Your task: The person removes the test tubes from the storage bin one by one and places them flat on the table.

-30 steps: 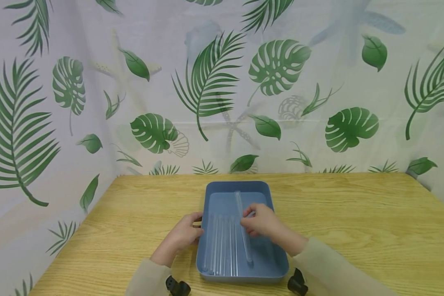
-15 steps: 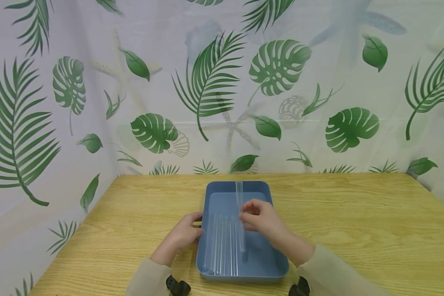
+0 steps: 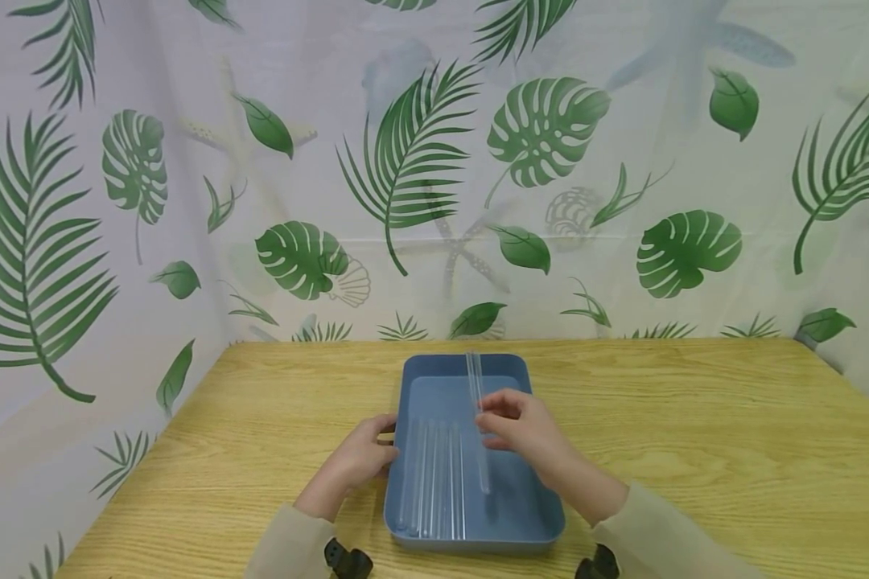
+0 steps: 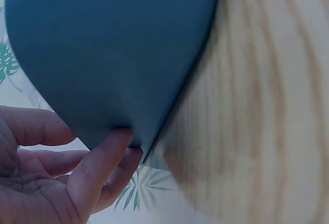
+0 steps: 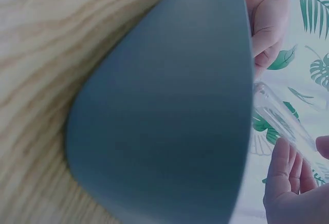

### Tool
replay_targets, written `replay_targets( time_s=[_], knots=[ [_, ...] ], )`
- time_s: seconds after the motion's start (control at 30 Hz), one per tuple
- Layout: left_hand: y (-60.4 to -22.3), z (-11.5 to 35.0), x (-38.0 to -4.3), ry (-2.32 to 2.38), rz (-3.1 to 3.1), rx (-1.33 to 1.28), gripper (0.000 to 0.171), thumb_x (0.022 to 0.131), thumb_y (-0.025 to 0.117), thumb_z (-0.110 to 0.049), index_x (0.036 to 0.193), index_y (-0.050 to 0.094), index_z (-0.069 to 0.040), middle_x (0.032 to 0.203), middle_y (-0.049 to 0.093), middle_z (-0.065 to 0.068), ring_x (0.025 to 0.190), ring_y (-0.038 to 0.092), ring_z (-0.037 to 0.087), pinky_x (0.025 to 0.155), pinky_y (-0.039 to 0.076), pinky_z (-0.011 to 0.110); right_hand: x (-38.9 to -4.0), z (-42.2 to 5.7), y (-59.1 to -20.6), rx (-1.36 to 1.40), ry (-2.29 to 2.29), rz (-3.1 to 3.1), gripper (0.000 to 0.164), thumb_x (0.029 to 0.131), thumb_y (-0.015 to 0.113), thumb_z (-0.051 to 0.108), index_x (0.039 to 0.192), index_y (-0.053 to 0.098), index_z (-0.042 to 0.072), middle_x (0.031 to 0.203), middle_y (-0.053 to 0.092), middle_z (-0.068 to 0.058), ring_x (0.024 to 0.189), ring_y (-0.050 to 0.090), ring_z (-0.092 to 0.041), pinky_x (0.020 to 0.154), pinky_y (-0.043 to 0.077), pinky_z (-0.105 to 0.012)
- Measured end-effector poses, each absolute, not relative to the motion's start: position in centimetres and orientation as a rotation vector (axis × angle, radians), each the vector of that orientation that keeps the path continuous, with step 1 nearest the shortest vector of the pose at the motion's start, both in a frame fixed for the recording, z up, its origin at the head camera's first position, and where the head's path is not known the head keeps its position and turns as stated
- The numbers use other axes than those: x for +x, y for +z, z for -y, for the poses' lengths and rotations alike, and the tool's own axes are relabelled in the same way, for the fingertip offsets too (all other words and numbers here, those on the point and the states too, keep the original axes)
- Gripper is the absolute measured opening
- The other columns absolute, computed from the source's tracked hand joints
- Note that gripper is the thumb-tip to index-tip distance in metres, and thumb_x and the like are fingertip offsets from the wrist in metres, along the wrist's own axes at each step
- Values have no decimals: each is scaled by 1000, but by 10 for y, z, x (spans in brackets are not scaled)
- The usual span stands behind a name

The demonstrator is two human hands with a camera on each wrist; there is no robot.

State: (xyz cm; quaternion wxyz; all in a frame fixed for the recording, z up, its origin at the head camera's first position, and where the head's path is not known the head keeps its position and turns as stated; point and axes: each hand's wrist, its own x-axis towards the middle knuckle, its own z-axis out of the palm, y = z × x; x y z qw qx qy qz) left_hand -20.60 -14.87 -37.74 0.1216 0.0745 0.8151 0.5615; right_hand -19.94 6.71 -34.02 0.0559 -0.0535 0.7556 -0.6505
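Observation:
A clear test tube (image 3: 475, 382) is pinched near its middle between the thumb and fingers of my right hand (image 3: 527, 433), slanting over the blue tray (image 3: 521, 515). In the right wrist view its rounded end (image 5: 263, 94) shows beyond the tray wall, with the right hand (image 5: 293, 196) at lower right. Several similar tubes (image 3: 436, 482) lie side by side lengthwise in the tray's left half. My left hand (image 3: 360, 452) rests its fingers against the tray's left side; the left wrist view shows extended fingertips (image 4: 123, 134) touching the outer wall.
The tray stands on a wood-grain table (image 3: 666, 434), its wall rising around the tubes. Behind and to the left hangs a leaf-patterned cloth (image 3: 434, 161). Dark wrist cameras (image 3: 349, 560) sit at both sleeves.
My right hand has lifted the test tube and carried it away from me over the tray, then slightly right, its tilt shifting. The left hand and the lying tubes have not moved.

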Motion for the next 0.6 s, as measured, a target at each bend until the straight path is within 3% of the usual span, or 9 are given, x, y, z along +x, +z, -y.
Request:
replay_targets(
  time_s=[0.33,0.6],
  knots=[
    [-378,148,-206,1637,-2385,218,48,82,40,10,130,32,12,130,33,29,106,47,40,72,49,41,-198,-81,-336,-190,-1936,-2313,25,83,58,7,102,53,-8,87,57,-10,76,56,-18,67,51,-34],
    [-378,148,-206,1643,-2372,218,49,83,40,10,130,31,12,130,32,28,107,47,40,72,49,41,-196,-96,-335,-153,-1935,-2309,27,83,56,6,104,52,-10,94,58,-15,81,58,-25,69,51,-34]
  ],
)
